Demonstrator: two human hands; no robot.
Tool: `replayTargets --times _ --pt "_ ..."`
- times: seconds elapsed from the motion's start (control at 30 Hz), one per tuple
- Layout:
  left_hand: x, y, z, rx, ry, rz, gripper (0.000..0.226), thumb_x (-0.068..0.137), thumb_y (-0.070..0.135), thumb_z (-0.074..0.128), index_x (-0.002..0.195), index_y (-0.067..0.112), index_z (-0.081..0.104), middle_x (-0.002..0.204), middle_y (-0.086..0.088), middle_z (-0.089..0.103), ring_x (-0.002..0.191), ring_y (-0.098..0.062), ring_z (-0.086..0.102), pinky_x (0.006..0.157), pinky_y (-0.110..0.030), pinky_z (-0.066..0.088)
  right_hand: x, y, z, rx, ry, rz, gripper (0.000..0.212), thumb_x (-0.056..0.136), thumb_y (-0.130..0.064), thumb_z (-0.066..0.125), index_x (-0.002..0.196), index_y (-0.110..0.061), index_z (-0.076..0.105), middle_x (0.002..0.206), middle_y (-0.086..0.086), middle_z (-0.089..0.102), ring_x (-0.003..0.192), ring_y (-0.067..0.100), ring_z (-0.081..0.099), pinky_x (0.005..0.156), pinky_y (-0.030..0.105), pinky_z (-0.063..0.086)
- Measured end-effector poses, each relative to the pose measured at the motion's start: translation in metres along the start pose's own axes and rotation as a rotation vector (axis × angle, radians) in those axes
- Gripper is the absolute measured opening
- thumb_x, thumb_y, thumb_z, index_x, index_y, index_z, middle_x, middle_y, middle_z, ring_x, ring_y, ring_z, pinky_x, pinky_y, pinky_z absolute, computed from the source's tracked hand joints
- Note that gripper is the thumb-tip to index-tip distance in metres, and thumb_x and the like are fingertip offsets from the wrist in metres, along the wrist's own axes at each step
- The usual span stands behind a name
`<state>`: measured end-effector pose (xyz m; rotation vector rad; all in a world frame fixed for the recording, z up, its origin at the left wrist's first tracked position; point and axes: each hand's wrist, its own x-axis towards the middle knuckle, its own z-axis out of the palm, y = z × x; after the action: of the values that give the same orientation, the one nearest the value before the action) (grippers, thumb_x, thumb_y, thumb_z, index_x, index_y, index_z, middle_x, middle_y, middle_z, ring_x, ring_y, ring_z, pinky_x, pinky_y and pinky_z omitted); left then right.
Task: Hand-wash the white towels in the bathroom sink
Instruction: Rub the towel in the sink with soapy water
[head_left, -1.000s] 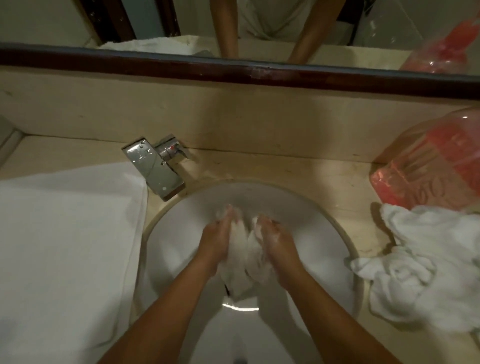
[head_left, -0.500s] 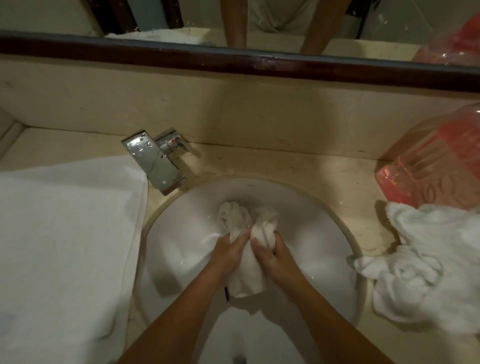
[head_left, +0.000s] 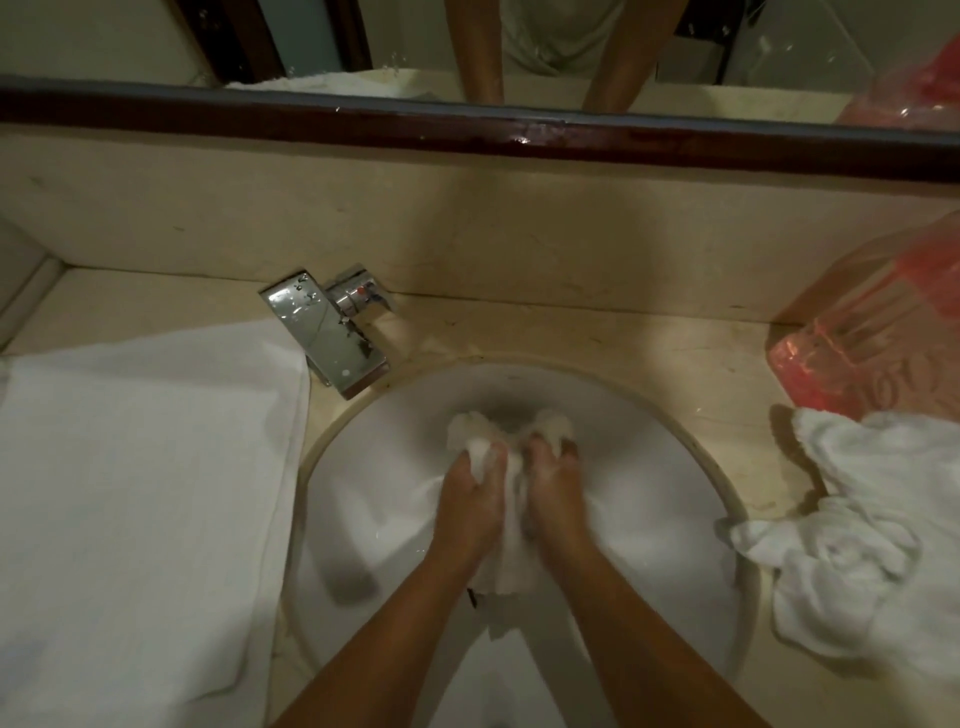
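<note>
A small wet white towel (head_left: 511, 561) is bunched up in the round white sink (head_left: 675, 499). My left hand (head_left: 470, 493) grips its left side and my right hand (head_left: 553, 488) grips its right side, fingers curled into the cloth. The two hands are close together over the middle of the basin. The towel's top bulges out beyond my fingertips and its lower part hangs between my wrists. A flat white towel (head_left: 140, 499) lies on the counter left of the sink. A crumpled white towel (head_left: 862, 535) lies on the counter at the right.
A chrome faucet (head_left: 332, 332) stands at the sink's back left rim. A pink plastic bag (head_left: 878, 332) sits at the back right beside the crumpled towel. A mirror with a dark wooden frame (head_left: 519, 130) runs above the beige backsplash.
My hands, low on the towel half a second ago, have slid back up over it toward the far side of the basin. Less of the towel's top now shows beyond my fingers.
</note>
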<state>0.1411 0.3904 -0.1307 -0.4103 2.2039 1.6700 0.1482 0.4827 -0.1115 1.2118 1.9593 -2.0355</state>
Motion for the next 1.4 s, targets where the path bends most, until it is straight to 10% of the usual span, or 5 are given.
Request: replayTargets --times 0.37,0.8,1.0,1.23,1.4 --pt "0.021 0.019 0.014 0.06 0.122 0.032 0.045 0.108 0.05 0.044 0.094 0.017 0.071 0.082 -0.004 0.073 0.079 -0.02 0.071 0.074 -0.038 0.057 -0.005 -0.007 0.008 -0.066 -0.004 -0.06 0.036 0.114 -0.037 0.039 0.107 -0.015 0.067 0.099 0.004 0.072 0.092 0.018 0.069 0.08 0.028 0.053" --pt "-0.011 0.045 0.017 -0.201 0.025 -0.022 0.058 0.112 0.035 0.039 0.088 -0.014 0.058 0.082 0.008 0.066 0.081 -0.017 0.065 0.065 -0.014 0.044 -0.009 -0.016 0.004 -0.091 0.04 -0.058 0.035 0.112 -0.038 0.042 0.112 -0.016 0.069 0.103 0.004 0.072 0.097 0.023 0.069 0.088 0.038 0.054" --pt "0.018 0.04 0.009 -0.074 0.136 -0.03 0.044 0.109 0.042 0.045 0.081 0.019 0.07 0.076 0.0 0.072 0.074 -0.018 0.069 0.062 -0.03 0.049 -0.017 -0.012 0.012 -0.146 -0.024 -0.145 0.037 0.113 -0.041 0.041 0.109 -0.017 0.069 0.104 0.006 0.073 0.097 0.023 0.07 0.086 0.039 0.054" --pt "0.027 0.013 -0.013 -0.133 0.028 -0.243 0.062 0.097 0.066 0.054 0.123 0.012 0.07 0.106 -0.006 0.077 0.099 -0.025 0.074 0.09 -0.041 0.061 0.001 -0.001 -0.017 0.043 -0.123 -0.009 0.027 0.107 -0.042 0.056 0.124 -0.024 0.069 0.11 -0.004 0.078 0.1 0.014 0.075 0.086 0.033 0.061" --pt "0.011 -0.009 -0.003 -0.167 0.07 -0.256 0.089 0.072 0.073 0.077 0.136 0.023 0.04 0.12 0.002 0.064 0.105 -0.021 0.069 0.092 -0.043 0.06 -0.002 0.044 -0.005 0.11 -0.21 0.057 0.066 0.096 -0.059 0.067 0.154 -0.04 0.043 0.138 -0.005 0.068 0.12 0.018 0.071 0.1 0.047 0.061"
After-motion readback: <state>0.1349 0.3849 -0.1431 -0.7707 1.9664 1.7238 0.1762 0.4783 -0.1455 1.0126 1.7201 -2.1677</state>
